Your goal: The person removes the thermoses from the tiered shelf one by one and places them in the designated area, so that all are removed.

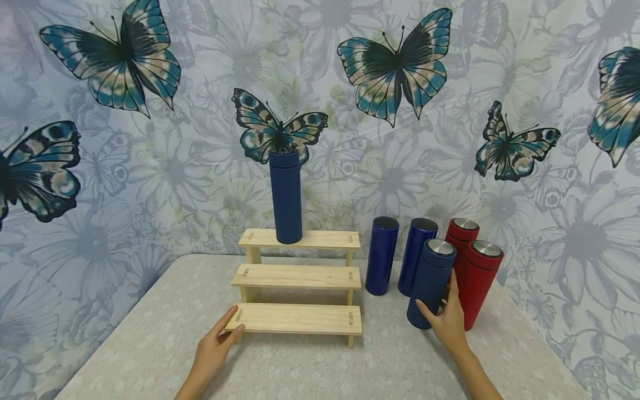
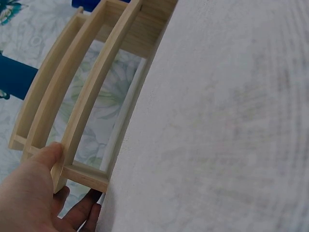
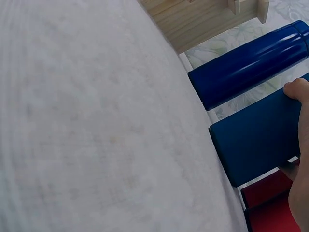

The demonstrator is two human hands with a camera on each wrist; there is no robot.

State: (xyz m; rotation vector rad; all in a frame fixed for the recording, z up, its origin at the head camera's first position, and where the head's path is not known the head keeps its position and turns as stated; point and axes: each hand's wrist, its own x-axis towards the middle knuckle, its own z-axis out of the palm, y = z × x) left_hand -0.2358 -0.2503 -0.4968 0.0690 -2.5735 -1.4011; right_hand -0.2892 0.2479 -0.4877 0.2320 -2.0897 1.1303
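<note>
A three-step wooden stand [image 1: 295,319] stands on the table, and my left hand [image 1: 212,347] pinches the left end of its lowest step, thumb on top and fingers at the edge. One matte blue thermos bottle [image 1: 286,203] is upright on the top step. At the right, my right hand [image 1: 450,319] grips another matte blue thermos bottle [image 1: 431,286] with a silver lid, thumb on one side and fingers on the other. In the right wrist view this held bottle [image 3: 260,130] has its base at or very near the tabletop; I cannot tell whether they touch.
Two glossy dark blue bottles [image 1: 383,255] [image 1: 412,261] stand between the stand and the held bottle. A red bottle [image 1: 480,289] with a silver lid is just right of my right hand, with a second red bottle [image 1: 461,236] behind. A butterfly-patterned cloth [image 1: 200,166] hangs behind the table [image 1: 300,372].
</note>
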